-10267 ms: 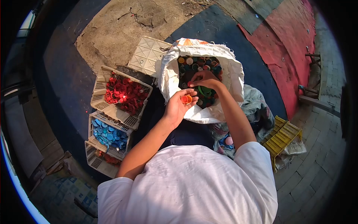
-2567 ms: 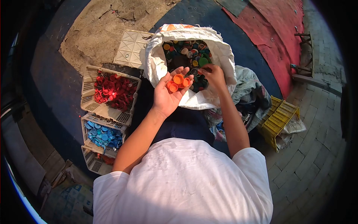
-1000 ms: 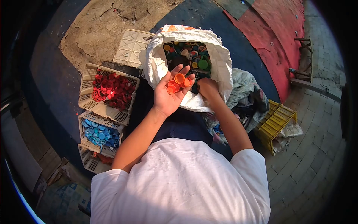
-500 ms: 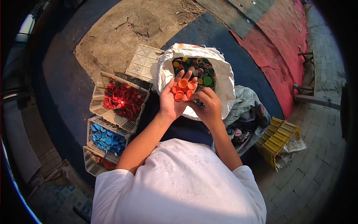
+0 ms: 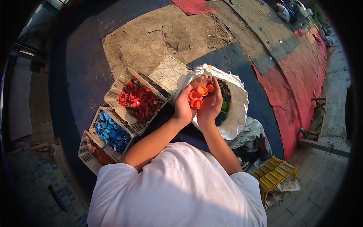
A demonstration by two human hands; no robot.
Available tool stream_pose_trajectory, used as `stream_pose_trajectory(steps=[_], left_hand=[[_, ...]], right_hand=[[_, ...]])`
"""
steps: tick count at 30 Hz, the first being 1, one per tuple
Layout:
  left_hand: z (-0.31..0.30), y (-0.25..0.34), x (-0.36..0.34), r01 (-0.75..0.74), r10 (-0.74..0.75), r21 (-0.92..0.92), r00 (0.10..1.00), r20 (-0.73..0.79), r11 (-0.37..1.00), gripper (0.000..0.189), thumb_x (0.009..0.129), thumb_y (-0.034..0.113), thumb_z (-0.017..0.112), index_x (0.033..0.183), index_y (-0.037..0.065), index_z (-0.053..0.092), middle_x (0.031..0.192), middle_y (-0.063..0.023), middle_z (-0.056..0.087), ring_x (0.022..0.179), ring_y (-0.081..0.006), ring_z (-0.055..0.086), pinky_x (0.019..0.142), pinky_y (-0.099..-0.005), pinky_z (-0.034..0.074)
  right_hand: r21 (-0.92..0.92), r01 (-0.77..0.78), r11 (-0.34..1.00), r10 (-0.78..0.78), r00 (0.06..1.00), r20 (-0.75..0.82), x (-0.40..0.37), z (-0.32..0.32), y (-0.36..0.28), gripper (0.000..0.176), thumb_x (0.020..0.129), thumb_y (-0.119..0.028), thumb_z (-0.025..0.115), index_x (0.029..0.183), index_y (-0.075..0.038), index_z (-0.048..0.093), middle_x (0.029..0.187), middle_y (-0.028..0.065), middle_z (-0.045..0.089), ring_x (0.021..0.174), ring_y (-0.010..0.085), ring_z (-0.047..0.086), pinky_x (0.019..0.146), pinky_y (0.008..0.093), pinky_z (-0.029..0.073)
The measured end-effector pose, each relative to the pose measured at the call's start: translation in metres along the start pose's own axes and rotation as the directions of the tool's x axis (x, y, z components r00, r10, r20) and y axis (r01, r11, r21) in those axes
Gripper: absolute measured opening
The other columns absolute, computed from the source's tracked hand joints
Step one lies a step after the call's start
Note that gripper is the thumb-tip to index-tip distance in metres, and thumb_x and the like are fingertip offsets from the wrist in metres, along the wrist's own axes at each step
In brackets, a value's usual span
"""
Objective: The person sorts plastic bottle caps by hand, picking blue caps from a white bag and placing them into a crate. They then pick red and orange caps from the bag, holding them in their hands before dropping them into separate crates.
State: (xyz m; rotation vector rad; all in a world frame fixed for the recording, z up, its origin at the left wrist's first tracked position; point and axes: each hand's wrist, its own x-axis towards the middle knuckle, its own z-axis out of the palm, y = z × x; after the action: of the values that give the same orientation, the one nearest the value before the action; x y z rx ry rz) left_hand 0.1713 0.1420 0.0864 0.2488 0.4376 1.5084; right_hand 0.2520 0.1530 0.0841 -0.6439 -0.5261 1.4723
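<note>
Several orange bottle caps (image 5: 202, 90) lie in the cup formed by my two hands, over the left side of a white sack (image 5: 237, 102). My left hand (image 5: 184, 105) curves round them from the left, palm turned inward. From the right, my right hand (image 5: 210, 107) closes the cup, its fingers together and pointing up. Green and dark caps (image 5: 225, 104) show inside the sack, partly hidden behind my right hand. Left of the sack stands a crate (image 5: 123, 78) of red caps (image 5: 139, 99).
Below the red caps' crate are a crate of blue caps (image 5: 111, 132) and a crate of orange-red pieces (image 5: 102, 154). A flat cream lattice piece (image 5: 168, 72) lies behind. A grey bundle (image 5: 251, 138) and yellow crate (image 5: 273, 173) are at the right.
My right hand has moved from pinching beside the caps to cupping them with my left hand. The view has shifted, and my hands are now nearer the sack's left side.
</note>
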Motion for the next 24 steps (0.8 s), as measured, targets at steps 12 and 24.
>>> stream_pose_trajectory(steps=[12,24], left_hand=[[-0.028,0.075,-0.051,-0.401,0.384,-0.043,0.899,-0.212,0.915,0.049,0.103,0.035,0.043,0.137,0.002,0.053,0.154,-0.0170,0.046,0.147,-0.0327,0.037,0.122,-0.0477,0.029],[-0.072,0.125,-0.169,-0.706,0.609,-0.009,0.617,-0.498,0.708,0.050,0.102,0.030,0.037,0.135,-0.004,0.053,0.152,-0.0187,0.048,0.145,-0.0342,0.041,0.122,-0.0498,0.029]], right_hand=[[0.057,-0.352,0.934,0.338,0.925,0.173,-0.027,0.059,0.068,0.066,0.099,-0.039,0.045,0.151,0.002,0.039,0.154,0.0167,0.043,0.146,0.0282,0.038,0.123,0.0423,0.026],[-0.118,-0.657,0.744,0.656,0.687,0.312,-0.122,0.122,0.119,0.071,0.096,-0.040,0.045,0.154,0.001,0.036,0.157,0.0169,0.041,0.146,0.0308,0.037,0.123,0.0437,0.026]])
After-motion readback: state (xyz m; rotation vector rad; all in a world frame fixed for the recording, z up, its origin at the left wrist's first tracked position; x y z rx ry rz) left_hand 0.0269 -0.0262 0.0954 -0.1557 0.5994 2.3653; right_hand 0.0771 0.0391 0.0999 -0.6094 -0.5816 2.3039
